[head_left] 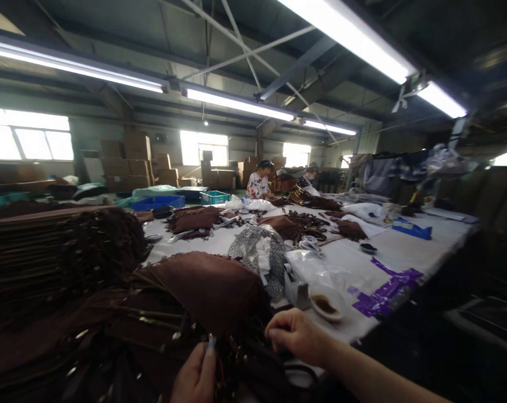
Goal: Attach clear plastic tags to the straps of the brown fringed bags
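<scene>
My left hand [195, 374] is closed at the bottom centre, thumb and forefinger pressed together. A small pale shiny bit [212, 341] shows at its fingertips, against dark brown fabric; its kind is too small to tell. To the right, my right hand [294, 337] is closed in a pinch, with whatever lies between the fingers hidden. Between and behind both hands rises a brown fabric piece [213, 285], tapering downward over dark straps and cords. Just beyond my right hand stands a white dish [339, 310] with brown liquid in it.
A tall stack of dark brown fabric pieces [47, 252] fills the left. Bubble wrap [245, 243], purple plastic [387, 294] and a blue tray [412, 229] lie on the white table [408, 252]. Two people [259, 182] sit across the table; cardboard boxes [129, 162] stand behind.
</scene>
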The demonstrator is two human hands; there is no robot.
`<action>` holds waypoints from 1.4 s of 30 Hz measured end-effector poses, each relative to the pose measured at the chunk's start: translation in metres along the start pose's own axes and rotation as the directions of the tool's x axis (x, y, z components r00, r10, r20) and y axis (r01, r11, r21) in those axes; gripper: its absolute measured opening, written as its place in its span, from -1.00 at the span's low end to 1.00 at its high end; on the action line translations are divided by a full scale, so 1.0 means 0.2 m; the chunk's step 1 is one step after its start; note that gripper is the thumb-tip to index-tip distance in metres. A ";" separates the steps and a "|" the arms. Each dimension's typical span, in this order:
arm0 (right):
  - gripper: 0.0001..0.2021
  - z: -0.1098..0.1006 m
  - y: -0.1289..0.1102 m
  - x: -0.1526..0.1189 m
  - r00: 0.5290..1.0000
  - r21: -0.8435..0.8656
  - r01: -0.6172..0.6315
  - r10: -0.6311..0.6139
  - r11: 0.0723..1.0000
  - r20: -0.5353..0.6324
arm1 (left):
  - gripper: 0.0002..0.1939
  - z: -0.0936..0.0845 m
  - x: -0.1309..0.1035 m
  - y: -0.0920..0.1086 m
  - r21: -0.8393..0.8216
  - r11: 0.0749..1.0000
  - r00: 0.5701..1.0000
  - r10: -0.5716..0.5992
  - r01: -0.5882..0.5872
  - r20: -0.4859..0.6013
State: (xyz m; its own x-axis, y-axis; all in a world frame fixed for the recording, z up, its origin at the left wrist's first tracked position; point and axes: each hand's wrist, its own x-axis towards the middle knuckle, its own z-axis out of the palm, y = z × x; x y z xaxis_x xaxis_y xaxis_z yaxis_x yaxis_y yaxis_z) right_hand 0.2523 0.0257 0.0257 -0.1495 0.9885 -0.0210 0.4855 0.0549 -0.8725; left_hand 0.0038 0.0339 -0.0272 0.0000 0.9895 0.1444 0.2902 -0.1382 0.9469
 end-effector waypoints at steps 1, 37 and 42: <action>-0.81 0.08 -0.08 -0.01 0.998 0.058 0.030 -0.033 0.998 0.048 | -0.55 0.00 -0.01 0.00 0.057 0.998 1.000 0.013 -0.014 0.011; -0.81 0.61 -0.21 0.14 0.985 0.366 -0.151 0.171 0.918 -0.022 | -0.77 -0.06 -0.09 0.00 0.219 0.969 0.992 0.123 -0.118 -0.007; -0.85 0.66 -0.15 0.11 0.943 0.549 -0.304 0.330 0.779 0.054 | -0.73 -0.07 -0.10 0.05 0.143 0.989 0.997 -0.050 0.041 0.058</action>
State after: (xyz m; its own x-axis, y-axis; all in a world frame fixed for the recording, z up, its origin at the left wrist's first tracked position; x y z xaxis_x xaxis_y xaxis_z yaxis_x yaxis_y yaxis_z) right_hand 0.1205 0.0280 -0.0124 -0.0275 0.9423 -0.3338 -0.0495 -0.3348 -0.9410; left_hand -0.0070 0.0121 -0.0161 0.0412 0.9959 0.0801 0.4236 -0.0900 0.9014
